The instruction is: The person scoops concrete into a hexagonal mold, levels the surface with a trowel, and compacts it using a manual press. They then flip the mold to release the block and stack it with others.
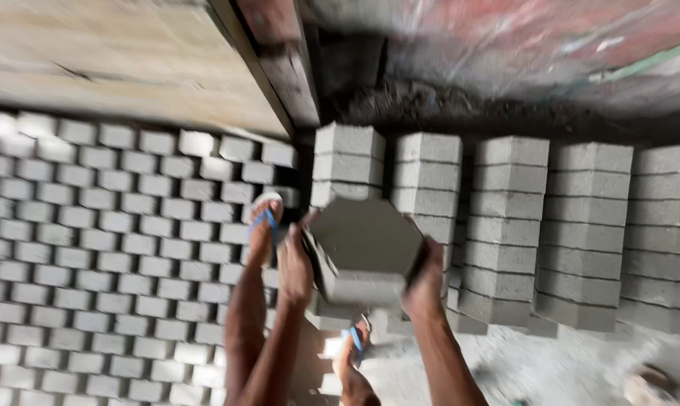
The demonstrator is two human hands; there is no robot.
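A grey hexagonal paving block [364, 252] is held up in front of the person, clamped between the 2 hands: the left hand [295, 265] presses its left edge and the right hand [425, 282] its right edge. Just behind it stand upright rows of stacked blocks [505, 225]. To the left, small blocks [99, 263] cover the ground, where a foot in a blue-strapped sandal [265, 225] stands.

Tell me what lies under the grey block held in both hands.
Under the paving block: stacked grey blocks and a foot in a blue-strapped sandal. The ground directly beneath is hidden.
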